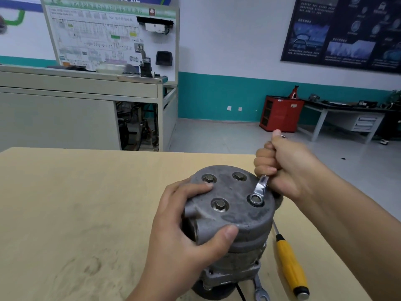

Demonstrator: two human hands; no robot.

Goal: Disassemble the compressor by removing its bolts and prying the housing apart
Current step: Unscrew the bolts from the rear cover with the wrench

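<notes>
Steadying hand: left hand [184, 231] wraps the left side of the compressor [236, 216]; fingers curl over the top cover's rim, one fingertip just beside the far-left bolt [209, 178]; thumb presses the near edge.
View: head camera only, looking down at both hands.
Compressor: stands on end on the table [86, 203], right of centre, near the front edge; round grey cover faces up; base partly cut off by the frame.
Right hand: right hand [288, 168] makes a fist round the wrench [259, 189] handle, thumb on top, just beyond the cover's far-right rim.
Wrench: shiny, slants down from the fist; ring end sits over the near-right bolt [255, 199].
Other bolts: far-right bolt [239, 176] and near-left bolt [219, 205] bare, seated in their recesses, like the far-left one.
Screwdriver: yellow screwdriver [290, 268] flat on the table just right of the compressor, handle toward the front edge, tip hidden.
Spare spanner: open-end spanner [260, 290] on the table at the compressor's base, partly hidden.
Room: training board [108, 35] on a grey bench, back left; red cabinet [280, 114] and workbench [347, 114] against the far wall.
</notes>
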